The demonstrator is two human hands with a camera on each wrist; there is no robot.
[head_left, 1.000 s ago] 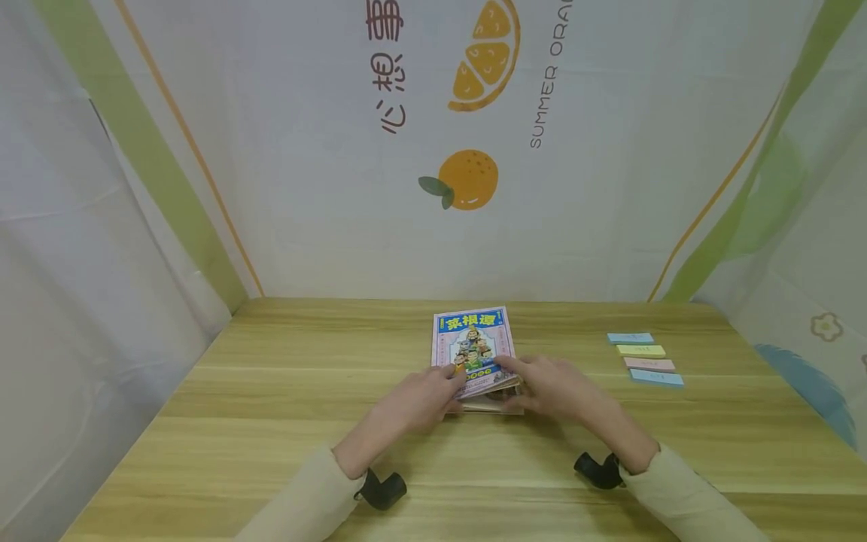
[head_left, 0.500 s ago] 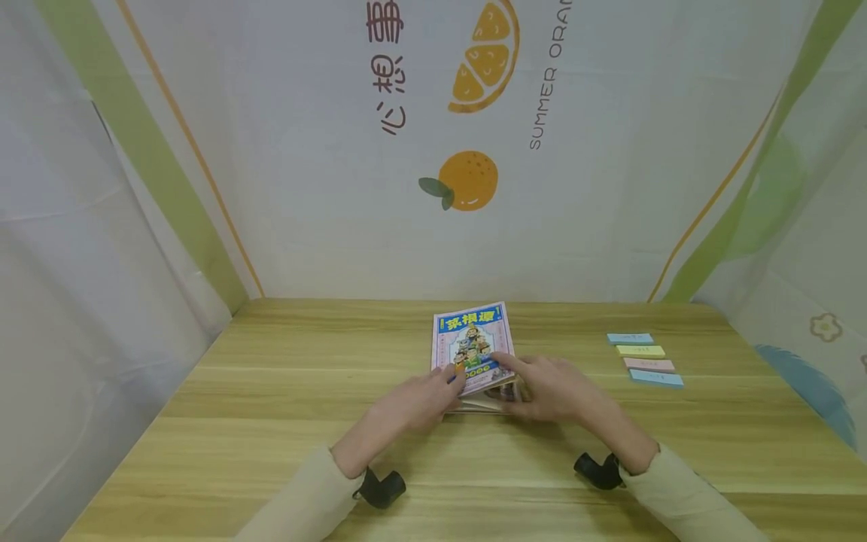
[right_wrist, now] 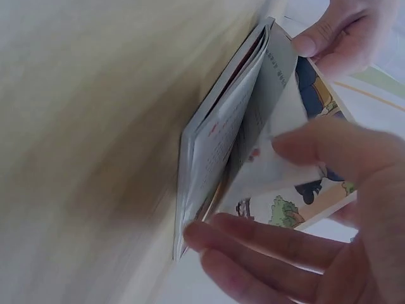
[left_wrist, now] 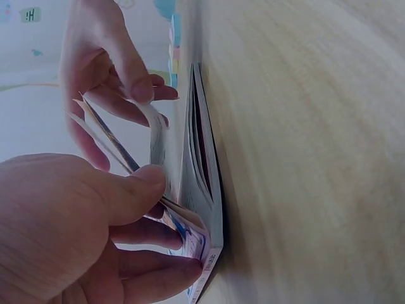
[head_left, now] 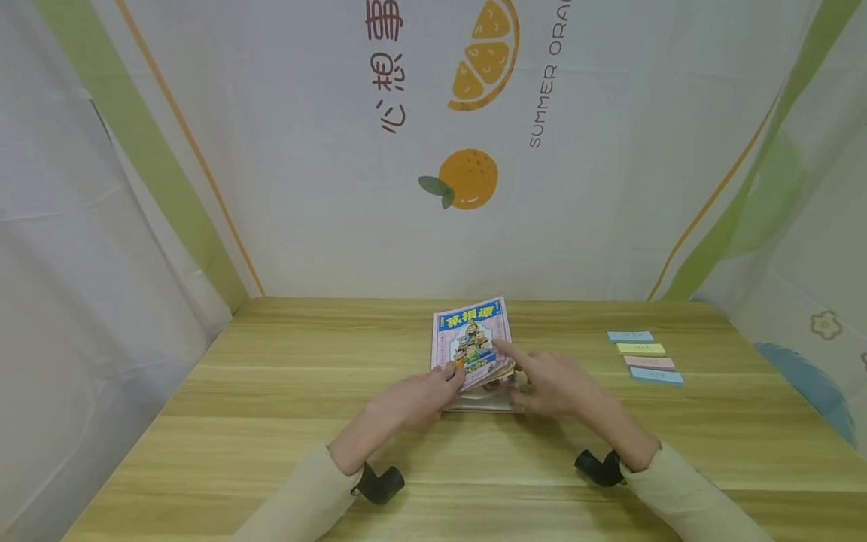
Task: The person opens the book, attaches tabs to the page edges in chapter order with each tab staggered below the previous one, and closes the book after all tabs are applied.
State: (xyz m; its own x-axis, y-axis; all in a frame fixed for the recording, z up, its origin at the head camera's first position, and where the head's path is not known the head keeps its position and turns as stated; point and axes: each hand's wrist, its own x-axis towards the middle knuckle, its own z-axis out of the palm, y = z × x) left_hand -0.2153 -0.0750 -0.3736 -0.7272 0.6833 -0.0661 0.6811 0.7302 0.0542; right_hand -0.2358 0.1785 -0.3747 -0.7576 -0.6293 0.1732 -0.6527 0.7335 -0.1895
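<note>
A paperback book (head_left: 470, 331) with a pink and blue cartoon cover lies on the table, its front cover and some leaves lifted along the near and right side. At the near left corner, my left hand (head_left: 423, 395) pinches the lifted cover and leaves close to the spine, thumb on the inner side. On the right edge is my right hand (head_left: 555, 384), its index finger on the cover. In the right wrist view, the thumb of this right hand (right_wrist: 354, 183) lies against a printed page (right_wrist: 272, 158), other fingertips by the page edges. Colour pictures show behind that page.
Several sticky-note pads (head_left: 645, 357) in blue, yellow and pink lie in a slanting column on the wooden table (head_left: 305, 391), right of the book. A white curtain (head_left: 325, 226) with orange prints hangs behind the table. Black wrist mounts (head_left: 381, 484) sit below both wrists.
The book's cover has lifted and tilted further, its far right corner rising. My right index finger has shifted slightly up and left on it. My left hand stays nearly in place.
</note>
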